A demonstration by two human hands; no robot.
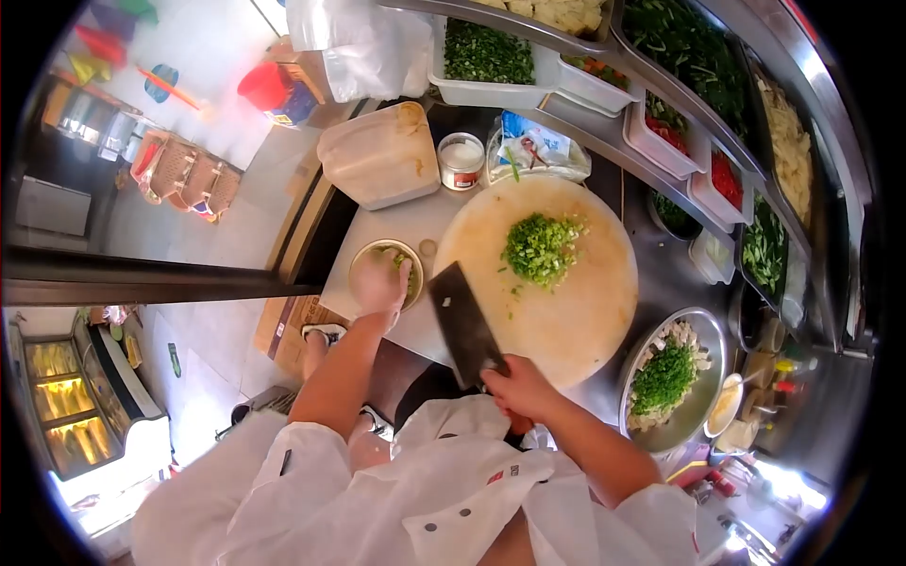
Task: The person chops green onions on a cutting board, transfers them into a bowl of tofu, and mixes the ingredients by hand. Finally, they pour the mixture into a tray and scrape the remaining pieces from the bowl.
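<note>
My right hand (pixel 522 388) is closed round the handle of a broad dark cleaver (pixel 465 321). Its blade lies over the near left edge of a round cutting board (pixel 590 302). Chopped green onions (pixel 543 247) are heaped on the far half of the board, with loose bits around them. Left of the board, my left hand (pixel 380 285) reaches into a small round bowl (pixel 388 242) with some green pieces inside. That hand is blurred and its fingers are mostly hidden.
A metal bowl (pixel 722 344) with pale diced pieces and chopped greens stands right of the board. Behind are a large plastic tub (pixel 377 156), a white jar (pixel 461 162) and a blue-and-white bag (pixel 538 141). Containers of vegetables line a metal shelf (pixel 604 140) at the far right.
</note>
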